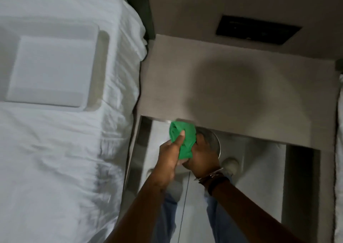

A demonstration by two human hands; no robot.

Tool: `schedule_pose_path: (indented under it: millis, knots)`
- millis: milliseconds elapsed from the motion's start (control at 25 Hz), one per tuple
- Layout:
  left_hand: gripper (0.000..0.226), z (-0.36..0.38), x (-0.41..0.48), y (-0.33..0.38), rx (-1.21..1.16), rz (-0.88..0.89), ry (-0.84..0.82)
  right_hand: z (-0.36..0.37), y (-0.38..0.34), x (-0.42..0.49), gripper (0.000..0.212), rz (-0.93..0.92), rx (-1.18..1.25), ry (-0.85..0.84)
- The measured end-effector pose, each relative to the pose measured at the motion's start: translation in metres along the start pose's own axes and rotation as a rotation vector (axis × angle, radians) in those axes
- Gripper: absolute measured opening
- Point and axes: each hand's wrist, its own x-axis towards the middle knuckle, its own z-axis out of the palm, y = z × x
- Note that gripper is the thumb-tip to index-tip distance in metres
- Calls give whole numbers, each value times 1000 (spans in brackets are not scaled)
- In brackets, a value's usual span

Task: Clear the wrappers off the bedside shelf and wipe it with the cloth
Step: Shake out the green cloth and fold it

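Green cloth [182,138] bunched between both hands, held just in front of the near edge of the bedside shelf [232,94], at its left end. Left hand [168,159] closed on the cloth from the left, thumb pressed across the fabric. Right hand [201,155] closed round the lower part of the cloth from the right; bracelets [211,175] on that wrist. Shelf top bare, marked only by a round shadow. Dark panel [258,30] set in the wall behind. White bed [65,150] to the left, carrying a white tray [50,64]. Round metal object [213,140] under the hands, possibly a bin rim; view too blurred to confirm.
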Motion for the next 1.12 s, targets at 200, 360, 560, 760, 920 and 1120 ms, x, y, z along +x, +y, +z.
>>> schedule_pose_path:
  millis: [200,360,560,760,920,1120]
  knots:
    - [46,-27,-67,109,-107,110,-208,-108,-60,9,41,-68,31,197]
    - [56,-38,-168,189,-144,222,-320,-215,-121,-10,41,-265,-53,331]
    - [29,-41,-243,241,103,502,-266,-293,-127,-22,60,-300,687,295]
    - [22,8,-305,312,403,469,-175,-371,-99,-12,61,-209,1387,-72]
    - [13,89,-331,338,518,226,-135,-406,-5,1,66,252,1405,185]
    - [17,76,-325,328,270,38,-245,-382,37,9,125,760,1212,24]
